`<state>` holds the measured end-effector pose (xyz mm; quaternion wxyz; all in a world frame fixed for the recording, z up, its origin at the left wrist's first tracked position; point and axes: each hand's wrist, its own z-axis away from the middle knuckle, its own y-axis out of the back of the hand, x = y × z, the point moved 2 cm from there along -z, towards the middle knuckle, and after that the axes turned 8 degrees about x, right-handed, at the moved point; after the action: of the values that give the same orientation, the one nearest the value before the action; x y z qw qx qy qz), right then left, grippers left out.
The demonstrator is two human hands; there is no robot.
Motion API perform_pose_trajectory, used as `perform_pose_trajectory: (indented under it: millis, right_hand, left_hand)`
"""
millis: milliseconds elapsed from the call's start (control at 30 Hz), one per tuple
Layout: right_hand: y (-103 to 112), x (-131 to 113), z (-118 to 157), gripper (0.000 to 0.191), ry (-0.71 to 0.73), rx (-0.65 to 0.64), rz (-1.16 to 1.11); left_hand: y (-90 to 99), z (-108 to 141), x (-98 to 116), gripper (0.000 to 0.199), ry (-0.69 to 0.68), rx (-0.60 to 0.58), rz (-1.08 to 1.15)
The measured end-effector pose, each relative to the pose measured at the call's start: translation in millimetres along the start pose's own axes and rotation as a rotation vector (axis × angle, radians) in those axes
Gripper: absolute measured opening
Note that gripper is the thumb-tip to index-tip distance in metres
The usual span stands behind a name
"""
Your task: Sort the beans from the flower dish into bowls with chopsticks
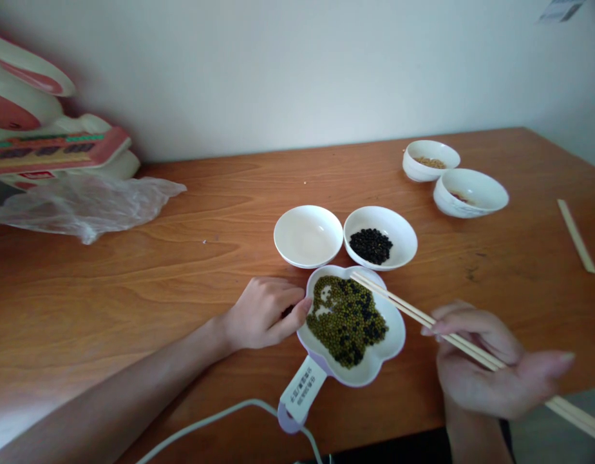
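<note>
A flower-shaped white dish (396, 335) with a labelled handle holds green beans (343, 322) mixed with black beans. My left hand (268, 312) is closed at the dish's left side, thumb and fingers pinching its rim. A pair of wooden chopsticks (408, 309) lies in my right hand (485, 361), their tips together over the dish's far edge. No bean shows clearly between the tips. Just behind the dish stand a white bowl (307, 235) with nothing visible in it and, touching it on the right, a white bowl (398, 238) holding black beans (371, 246).
Two more white bowls stand back right, one with yellowish grains (430, 162), one with a few reddish bits (459, 196). A pale strip (576, 235) lies far right. Clear plastic bag (89, 200) and rabbit toy keyboard (51, 142) are left. A white cable (220, 412) runs near the handle.
</note>
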<state>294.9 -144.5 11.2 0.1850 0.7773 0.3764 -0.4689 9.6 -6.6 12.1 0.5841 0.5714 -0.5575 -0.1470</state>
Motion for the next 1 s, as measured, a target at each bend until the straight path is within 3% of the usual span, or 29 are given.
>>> perform_pose_trajectory:
  millis: [200,367,500,633,833,1000]
  right_hand:
    - [-11.7,-2.9,6.5,0.086,-0.147,-0.174,0.033]
    - [-24.9,-7.8,7.1,0.087,-0.174,-0.273,0.033]
    - [-27.9,-8.0,7.3,0.085,-0.131,-0.296,0.054]
    - [-28.5,-4.5,9.7,0.083,-0.067,-0.398,0.116]
    - [-27.7,-0.3,12.8,0.050,0.048,-0.451,0.148]
    - [-27.5,-0.7,14.2,0.044,0.119,-0.461,0.126]
  left_hand:
    - [-0.3,1.0,-0.7,0.040,0.028,-0.029,0.030]
    - [0.1,1.0,-0.3,0.040,0.039,-0.033,0.043]
    - [-0.4,0.9,-1.3,0.039,0.042,-0.042,0.051]
    - [-1.4,1.6,-1.9,0.039,0.045,-0.040,0.032]
    - [-0.8,1.5,-0.5,0.039,0.050,-0.045,0.028]
    - [0.4,0.4,0.0,0.039,0.053,-0.040,0.027]
